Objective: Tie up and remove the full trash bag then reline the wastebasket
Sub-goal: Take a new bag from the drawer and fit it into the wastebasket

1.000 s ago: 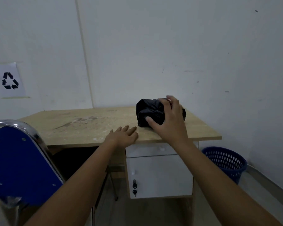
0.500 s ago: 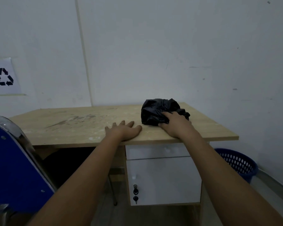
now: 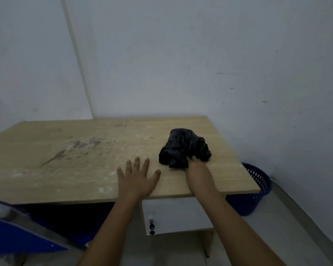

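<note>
Since a second ago, the right hand (image 3: 197,170) has slid off the top of the crumpled black bag (image 3: 183,148) to pinch its near edge on the table (image 3: 65,169). Left hand (image 3: 136,179) lies flat, fingers spread. Blue wastebasket (image 3: 258,189) stands unlined at right; relining remains.

- The right hand's (image 3: 197,170) fingertips are buried in the crumpled black bag (image 3: 184,147), so its grip cannot be made out.
- The desk (image 3: 65,169) hides the near-left part of the blue wastebasket (image 3: 258,187).
- The blue chair (image 3: 17,233) is cut off by the left edge and blurred.
- The desk's left end runs out of view.
</note>
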Action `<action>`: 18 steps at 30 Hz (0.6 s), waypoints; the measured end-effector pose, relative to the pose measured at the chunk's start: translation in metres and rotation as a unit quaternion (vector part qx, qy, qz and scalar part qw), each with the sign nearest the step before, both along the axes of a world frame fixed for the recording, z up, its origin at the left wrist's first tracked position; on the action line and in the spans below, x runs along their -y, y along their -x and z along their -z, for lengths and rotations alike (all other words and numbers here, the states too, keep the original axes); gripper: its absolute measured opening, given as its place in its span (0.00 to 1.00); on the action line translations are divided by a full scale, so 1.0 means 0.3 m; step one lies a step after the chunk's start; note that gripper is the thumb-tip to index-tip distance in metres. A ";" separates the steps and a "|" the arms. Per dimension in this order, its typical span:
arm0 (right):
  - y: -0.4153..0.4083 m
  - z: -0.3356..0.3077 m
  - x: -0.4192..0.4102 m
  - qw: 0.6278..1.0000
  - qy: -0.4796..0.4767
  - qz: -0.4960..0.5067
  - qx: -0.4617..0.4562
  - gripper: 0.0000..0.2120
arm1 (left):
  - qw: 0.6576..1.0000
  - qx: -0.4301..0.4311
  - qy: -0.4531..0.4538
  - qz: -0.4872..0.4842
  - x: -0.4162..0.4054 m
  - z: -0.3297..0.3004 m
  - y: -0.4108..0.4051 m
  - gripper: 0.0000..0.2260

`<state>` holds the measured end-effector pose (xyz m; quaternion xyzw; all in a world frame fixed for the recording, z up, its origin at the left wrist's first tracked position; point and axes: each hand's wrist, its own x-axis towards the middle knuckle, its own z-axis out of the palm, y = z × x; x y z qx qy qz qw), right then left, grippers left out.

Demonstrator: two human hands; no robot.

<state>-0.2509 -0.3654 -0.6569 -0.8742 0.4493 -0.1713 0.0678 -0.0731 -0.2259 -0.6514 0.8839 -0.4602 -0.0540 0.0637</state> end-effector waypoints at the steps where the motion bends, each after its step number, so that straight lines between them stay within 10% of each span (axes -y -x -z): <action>1: -0.004 -0.012 -0.007 1.000 -0.007 0.004 -0.017 0.26 | 1.000 -0.012 -0.010 -0.003 0.003 -0.013 0.002 0.38; 18: 0.123 -0.797 -0.092 0.993 -0.074 -0.021 -0.088 0.31 | 0.984 -0.118 -0.100 0.087 -0.085 -0.778 0.032 0.40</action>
